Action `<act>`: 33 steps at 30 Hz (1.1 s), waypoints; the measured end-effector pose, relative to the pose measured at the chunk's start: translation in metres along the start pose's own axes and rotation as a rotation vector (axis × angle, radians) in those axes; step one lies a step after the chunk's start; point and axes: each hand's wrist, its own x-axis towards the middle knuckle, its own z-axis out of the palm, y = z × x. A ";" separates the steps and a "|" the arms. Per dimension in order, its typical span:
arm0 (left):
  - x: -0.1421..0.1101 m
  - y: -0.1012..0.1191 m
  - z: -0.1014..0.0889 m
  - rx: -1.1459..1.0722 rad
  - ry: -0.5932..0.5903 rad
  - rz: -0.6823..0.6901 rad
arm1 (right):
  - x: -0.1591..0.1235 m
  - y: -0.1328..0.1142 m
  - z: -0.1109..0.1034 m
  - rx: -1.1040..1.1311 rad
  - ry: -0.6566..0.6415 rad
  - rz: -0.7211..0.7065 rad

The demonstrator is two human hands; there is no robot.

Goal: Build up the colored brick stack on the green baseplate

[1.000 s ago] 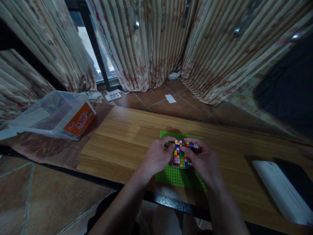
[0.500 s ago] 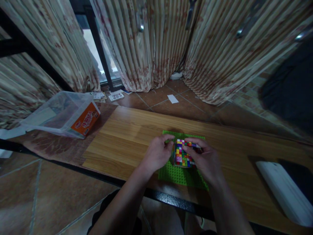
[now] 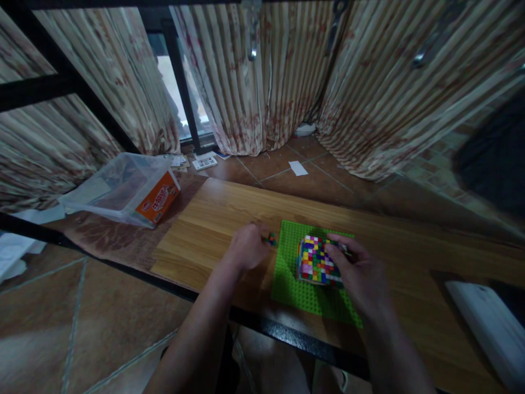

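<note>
A block of many small coloured toy bricks (image 3: pixel 314 260) stands on a green studded baseplate (image 3: pixel 287 284). My right hand (image 3: pixel 359 271) grips the block's right side, thumb on top and fingers round the far edge. Left of the baseplate, my left hand (image 3: pixel 248 246) is low over the wooden tabletop, its fingers blurred and partly hidden. Right beside it is a little cluster of green, red and blue bricks (image 3: pixel 270 238); whether the fingers touch them I cannot tell.
A clear plastic bin (image 3: pixel 118 186) with an orange label sits left of the wooden board (image 3: pixel 197 230). A white object (image 3: pixel 486 323) lies at the right end. The table's black front edge (image 3: pixel 287 334) runs close to my forearms.
My left hand has moved left, away from the brick block, uncovering its left side and the small bricks. My right hand keeps its grip. The view has shifted slightly left.
</note>
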 end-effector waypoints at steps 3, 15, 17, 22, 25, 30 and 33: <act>-0.002 0.006 0.006 0.011 -0.018 0.067 | -0.001 -0.003 -0.001 -0.038 0.024 0.000; 0.004 0.016 0.029 0.129 0.089 0.099 | 0.000 -0.001 -0.003 -0.055 0.012 -0.019; 0.004 0.015 0.029 0.152 0.098 0.111 | 0.000 -0.001 -0.004 -0.045 0.007 -0.008; 0.004 0.013 0.023 0.160 0.102 0.130 | 0.001 -0.001 -0.004 -0.047 0.008 -0.011; 0.005 0.012 0.018 0.078 0.123 0.135 | 0.001 0.000 -0.005 -0.056 0.014 -0.032; 0.008 0.007 0.013 -0.434 0.091 0.120 | 0.000 -0.001 -0.005 -0.035 0.076 -0.095; 0.010 0.006 0.011 -0.783 0.053 0.013 | -0.002 -0.002 -0.005 -0.019 0.105 -0.106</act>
